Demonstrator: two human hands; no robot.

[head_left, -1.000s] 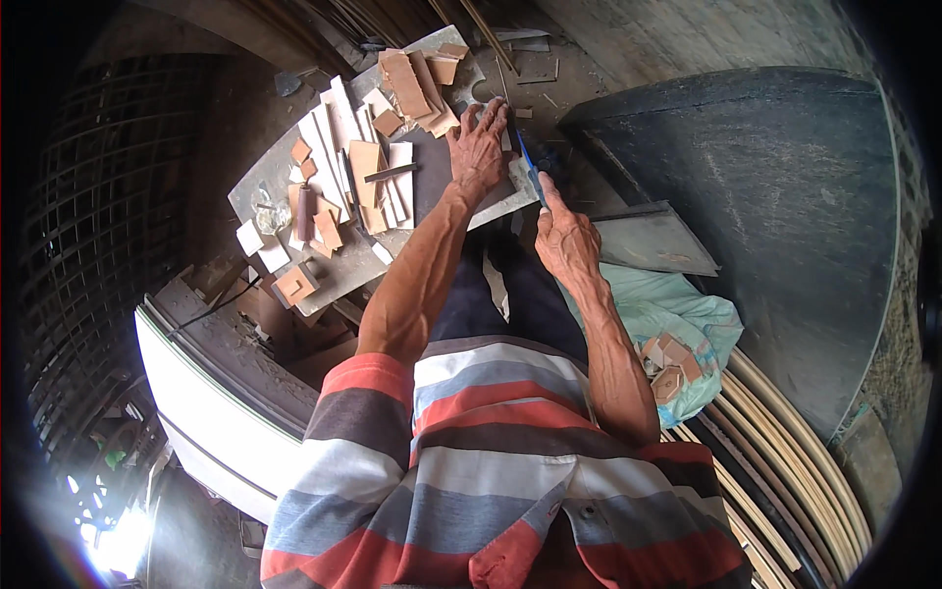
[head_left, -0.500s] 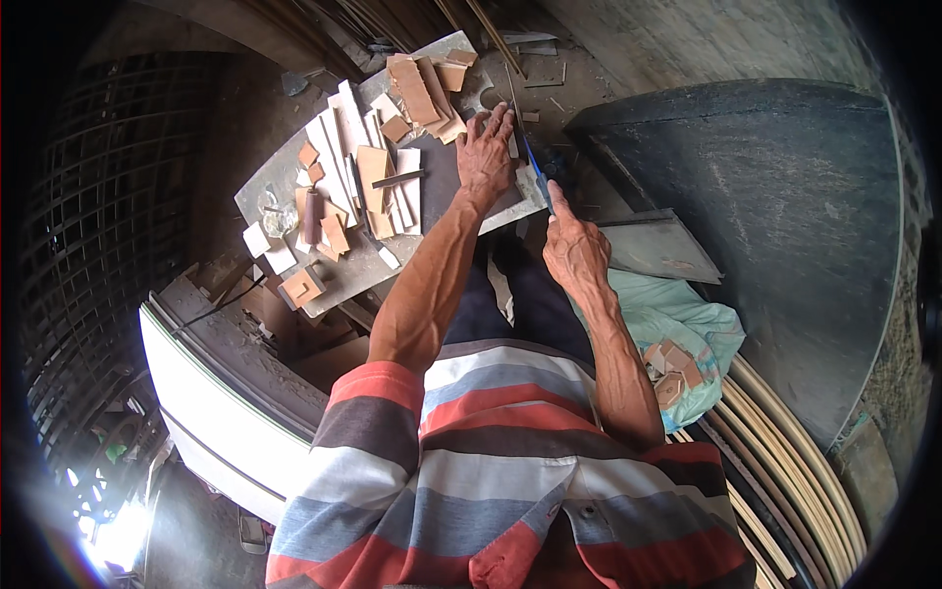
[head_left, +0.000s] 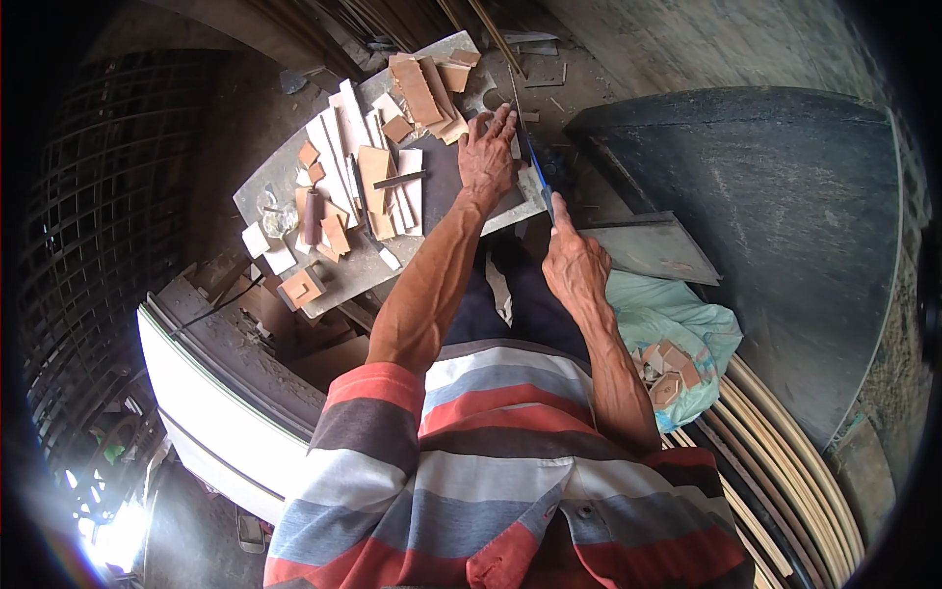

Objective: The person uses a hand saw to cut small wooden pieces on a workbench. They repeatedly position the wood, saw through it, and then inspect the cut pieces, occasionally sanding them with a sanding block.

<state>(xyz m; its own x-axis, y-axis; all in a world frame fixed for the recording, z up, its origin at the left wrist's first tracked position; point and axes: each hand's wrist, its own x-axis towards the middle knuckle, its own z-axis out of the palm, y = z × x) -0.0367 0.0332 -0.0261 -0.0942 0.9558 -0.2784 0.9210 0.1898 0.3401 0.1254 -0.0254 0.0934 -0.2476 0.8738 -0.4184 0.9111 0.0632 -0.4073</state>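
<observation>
The dark sheet (head_left: 446,177) lies flat on the board (head_left: 363,260), at its right end, and the left hand (head_left: 488,157) presses on it with fingers spread, palm down, so it is pinning the sheet and not grasping it. The right hand (head_left: 574,265) is clenched around the handle of a blue blade (head_left: 535,172), a long thin tool that runs along the right edge of the sheet, very near to the left fingertips; if it is a saw or a knife I cannot tell. I judge the main risk is here: if the blade jumps out of its line, e.g. because the sheet slides under the palm, it can go into the left fingers, which are just beside it. The sheet end hangs close to the board edge, so too much push can tip or bend it, and the cut goes crooked. The board itself seems to rest low in front of the knees, and how stable it is I cannot see; a wobble can also throw the blade. Left of the sheet there are many tan pieces (head_left: 378,182), white strips (head_left: 343,128) and a small brown cylinder (head_left: 312,216), loose and crowded, so an elbow move can sweep them off. A light green bag (head_left: 667,314) w/ more pieces lies by the right arm, near enough to catch it.
</observation>
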